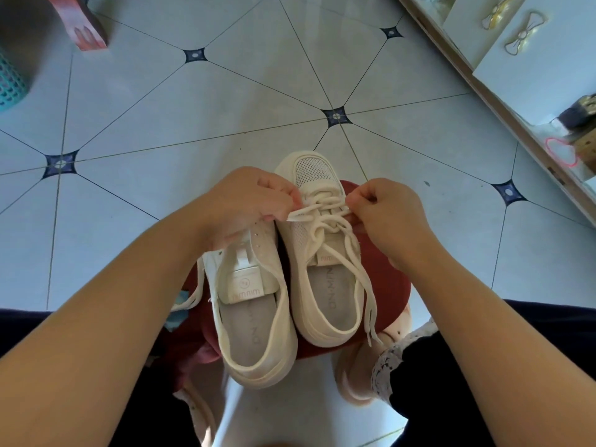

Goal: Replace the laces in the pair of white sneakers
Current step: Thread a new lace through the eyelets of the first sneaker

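Left sneaker (254, 317) toe beneath left hand (245, 201); lace (309, 211) partly inside right hand (387, 214).

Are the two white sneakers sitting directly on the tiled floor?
No, the laced sneaker and the other sneaker both rest on a round dark red stool.

The tongue label (246, 287) of the left sneaker (283, 333) carries inverted lettering, apparently "minmin". The insole (332, 301) of the right sneaker (301, 240) bears partly legible "DN·MIN".
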A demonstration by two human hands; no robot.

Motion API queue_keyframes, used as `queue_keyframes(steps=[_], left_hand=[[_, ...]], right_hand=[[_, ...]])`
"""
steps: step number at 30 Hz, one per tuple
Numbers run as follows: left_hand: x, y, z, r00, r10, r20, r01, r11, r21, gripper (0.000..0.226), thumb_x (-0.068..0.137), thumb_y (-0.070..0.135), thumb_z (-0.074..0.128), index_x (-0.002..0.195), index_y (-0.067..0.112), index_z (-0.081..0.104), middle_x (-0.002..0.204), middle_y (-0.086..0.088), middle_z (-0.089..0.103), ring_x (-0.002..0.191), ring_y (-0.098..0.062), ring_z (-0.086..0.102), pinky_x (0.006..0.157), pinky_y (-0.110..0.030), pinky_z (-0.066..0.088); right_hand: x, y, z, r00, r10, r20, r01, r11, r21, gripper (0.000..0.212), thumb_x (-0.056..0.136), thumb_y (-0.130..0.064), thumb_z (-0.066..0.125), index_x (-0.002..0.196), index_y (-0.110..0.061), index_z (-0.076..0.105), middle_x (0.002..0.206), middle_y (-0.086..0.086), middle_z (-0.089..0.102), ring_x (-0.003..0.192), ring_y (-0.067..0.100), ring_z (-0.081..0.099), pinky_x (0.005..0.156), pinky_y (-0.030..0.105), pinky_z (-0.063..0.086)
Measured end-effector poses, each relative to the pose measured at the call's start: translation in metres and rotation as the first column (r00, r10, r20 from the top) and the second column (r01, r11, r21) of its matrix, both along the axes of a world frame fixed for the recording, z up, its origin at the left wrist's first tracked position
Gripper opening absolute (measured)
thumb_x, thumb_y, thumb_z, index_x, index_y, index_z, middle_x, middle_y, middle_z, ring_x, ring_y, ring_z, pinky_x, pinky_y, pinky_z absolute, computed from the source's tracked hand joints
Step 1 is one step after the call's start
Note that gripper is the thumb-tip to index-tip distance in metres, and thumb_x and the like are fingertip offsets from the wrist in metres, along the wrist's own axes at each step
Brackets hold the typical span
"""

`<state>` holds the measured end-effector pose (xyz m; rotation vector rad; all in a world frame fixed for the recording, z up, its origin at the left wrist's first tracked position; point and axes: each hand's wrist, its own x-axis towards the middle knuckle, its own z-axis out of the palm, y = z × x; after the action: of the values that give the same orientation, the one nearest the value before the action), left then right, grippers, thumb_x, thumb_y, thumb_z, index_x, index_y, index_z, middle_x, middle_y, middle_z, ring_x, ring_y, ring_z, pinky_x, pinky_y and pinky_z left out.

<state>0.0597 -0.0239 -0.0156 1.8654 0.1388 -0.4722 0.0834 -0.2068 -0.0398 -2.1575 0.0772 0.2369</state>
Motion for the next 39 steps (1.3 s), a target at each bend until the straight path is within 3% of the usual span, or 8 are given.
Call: queue_keyframes(steps=[4, 10, 16, 24, 27, 32, 35, 39], left_hand=[[0.003, -0.003, -0.004, 0.998, -0.053, 0.037, 0.045, 0.981, 0.191, 0.045, 0.057, 0.028, 0.061, 0.078, -0.011, 0.06, 0.074, -0.009, 0.05, 0.067, -0.017, 0.04, 0.065, -0.03, 0.034], [0.006, -0.024, -0.004, 0.972, -0.108, 0.207, -0.005, 0.876, 0.482, 0.04, 0.084, 0.047, 0.052, 0.061, 0.016, 0.063, 0.059, 0.0, 0.053, 0.056, -0.011, 0.046, 0.053, -0.024, 0.033], [0.006, -0.019, -0.008, 0.992, 0.044, 0.118, -0.075, 0.96, 0.271, 0.022, 0.075, 0.015, 0.063, 0.071, -0.007, 0.062, 0.064, -0.011, 0.049, 0.065, -0.018, 0.044, 0.063, -0.029, 0.035], [0.004, -0.008, -0.007, 0.995, 0.097, 0.038, -0.1, 0.99, 0.097, 0.045, 0.059, 0.023, 0.062, 0.082, -0.015, 0.058, 0.075, -0.009, 0.049, 0.073, -0.019, 0.039, 0.07, -0.035, 0.03], [0.003, -0.008, -0.011, 0.994, 0.051, 0.096, -0.068, 0.982, 0.177, 0.037, 0.074, 0.03, 0.068, 0.079, -0.006, 0.064, 0.074, -0.015, 0.058, 0.07, -0.021, 0.05, 0.071, -0.032, 0.041], [0.001, -0.01, -0.008, 0.918, 0.063, 0.391, -0.232, 0.885, 0.403, 0.013, 0.08, 0.035, 0.063, 0.084, 0.023, 0.058, 0.082, 0.011, 0.056, 0.075, -0.002, 0.05, 0.063, -0.004, 0.033], [-0.004, -0.01, -0.001, 0.83, 0.044, 0.557, -0.319, 0.856, 0.408, 0.008, 0.079, 0.029, 0.064, 0.078, 0.029, 0.056, 0.077, 0.015, 0.049, 0.077, -0.005, 0.046, 0.063, -0.012, 0.029], [-0.009, -0.02, -0.006, 0.869, -0.126, 0.478, -0.163, 0.84, 0.518, 0.004, 0.08, 0.032, 0.064, 0.081, 0.03, 0.066, 0.072, 0.016, 0.047, 0.073, -0.003, 0.043, 0.067, -0.02, 0.027]], right_hand=[[0.001, -0.004, -0.001, 0.999, 0.032, -0.014, -0.032, 0.999, 0.025, 0.019, 0.087, -0.016, 0.058, 0.069, -0.022, 0.059, 0.067, -0.005, 0.064, 0.067, 0.013, 0.065, 0.077, 0.041, 0.056], [0.002, -0.004, 0.0, 0.988, 0.138, 0.075, -0.128, 0.984, -0.126, 0.009, 0.085, -0.029, 0.06, 0.077, -0.027, 0.063, 0.071, -0.011, 0.061, 0.066, 0.003, 0.055, 0.061, 0.017, 0.045], [0.004, -0.004, -0.003, 0.997, 0.07, 0.041, -0.067, 0.996, -0.065, 0.017, 0.087, -0.018, 0.057, 0.07, -0.021, 0.06, 0.064, -0.011, 0.061, 0.056, 0.001, 0.056, 0.059, 0.018, 0.047], [0.003, -0.002, -0.003, 0.999, -0.022, -0.026, 0.023, 0.998, 0.05, 0.018, 0.089, -0.014, 0.055, 0.072, -0.017, 0.06, 0.064, -0.007, 0.064, 0.05, -0.002, 0.06, 0.061, 0.022, 0.054], [-0.001, -0.005, 0.002, 1.0, 0.016, -0.018, -0.014, 0.996, 0.086, 0.012, 0.085, -0.015, 0.061, 0.074, -0.018, 0.063, 0.067, -0.005, 0.066, 0.061, 0.006, 0.064, 0.074, 0.033, 0.057], [-0.004, -0.015, 0.015, 0.997, 0.029, 0.077, -0.031, 0.999, 0.022, 0.019, 0.081, -0.019, 0.067, 0.079, -0.032, 0.053, 0.083, -0.013, 0.058, 0.076, 0.009, 0.064, 0.079, 0.035, 0.055], [-0.006, -0.016, 0.022, 0.984, 0.1, 0.149, -0.082, 0.989, -0.122, 0.015, 0.079, -0.023, 0.066, 0.072, -0.031, 0.056, 0.07, -0.014, 0.058, 0.065, 0.002, 0.056, 0.066, 0.023, 0.047], [-0.014, -0.005, 0.021, 0.95, 0.302, 0.085, -0.279, 0.936, -0.214, 0.004, 0.079, -0.033, 0.067, 0.076, -0.034, 0.065, 0.076, -0.018, 0.063, 0.071, -0.005, 0.057, 0.064, 0.009, 0.042]])
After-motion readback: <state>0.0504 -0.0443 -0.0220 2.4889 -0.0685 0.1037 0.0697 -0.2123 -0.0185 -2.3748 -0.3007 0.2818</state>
